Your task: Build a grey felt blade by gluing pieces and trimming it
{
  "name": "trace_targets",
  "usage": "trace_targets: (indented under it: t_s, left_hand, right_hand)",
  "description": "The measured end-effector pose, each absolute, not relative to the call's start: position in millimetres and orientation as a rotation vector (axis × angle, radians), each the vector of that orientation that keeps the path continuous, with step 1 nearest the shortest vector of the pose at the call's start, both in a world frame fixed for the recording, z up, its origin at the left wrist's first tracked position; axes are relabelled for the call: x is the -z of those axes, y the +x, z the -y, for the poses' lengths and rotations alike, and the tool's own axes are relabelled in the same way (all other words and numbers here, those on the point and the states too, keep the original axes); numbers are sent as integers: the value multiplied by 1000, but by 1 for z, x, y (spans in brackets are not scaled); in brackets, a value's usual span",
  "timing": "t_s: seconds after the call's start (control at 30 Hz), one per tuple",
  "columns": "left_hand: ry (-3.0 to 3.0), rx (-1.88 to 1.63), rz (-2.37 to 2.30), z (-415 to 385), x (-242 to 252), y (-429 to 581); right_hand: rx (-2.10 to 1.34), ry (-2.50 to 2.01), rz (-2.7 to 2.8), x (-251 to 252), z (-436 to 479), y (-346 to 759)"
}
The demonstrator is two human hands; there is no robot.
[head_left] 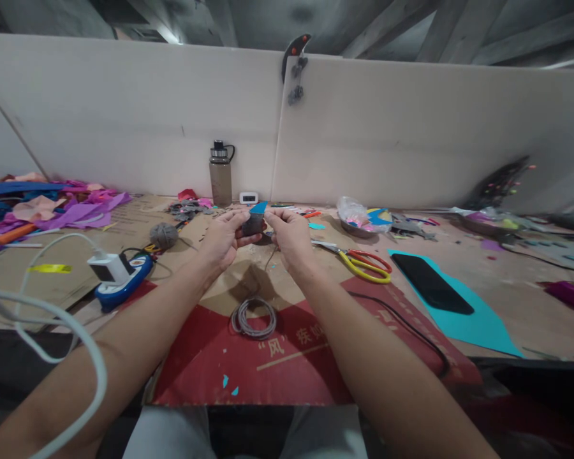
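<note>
Between both hands is a small dark grey piece (253, 224), perhaps felt, with a blue strip (259, 208) showing above its top edge. My left hand (224, 238) pinches the grey piece at its left side, its lower fingers curled beneath. My right hand (288, 234) is closed at the right edge, thumb and forefinger together by the piece. A thin grey cord hangs below the hands toward a coil of grey cord (254, 317) on the red and brown cardboard (196, 357). Scissors (363, 264) with yellow and red handles lie just right of my right hand.
A ball of grey yarn (163, 236) and a blue power strip (119, 287) with a white charger lie left. A bottle (220, 175) stands by the white partition (138, 115). A black phone (430, 280) rests on turquoise sheet material at right. Coloured scraps (43, 207) pile far left.
</note>
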State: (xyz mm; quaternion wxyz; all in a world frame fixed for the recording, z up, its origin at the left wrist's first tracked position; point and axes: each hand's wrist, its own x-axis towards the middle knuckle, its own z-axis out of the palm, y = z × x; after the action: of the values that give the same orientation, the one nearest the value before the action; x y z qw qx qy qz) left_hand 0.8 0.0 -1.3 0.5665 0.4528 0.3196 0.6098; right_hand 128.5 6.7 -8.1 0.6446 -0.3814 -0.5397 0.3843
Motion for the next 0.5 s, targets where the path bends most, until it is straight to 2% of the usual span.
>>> trace_targets:
  t_s: [0.5]
  left_hand:
    - [1057, -1330, -754, 1, -4, -1]
  right_hand:
    - [-1228, -733, 1120, -2, 7, 131]
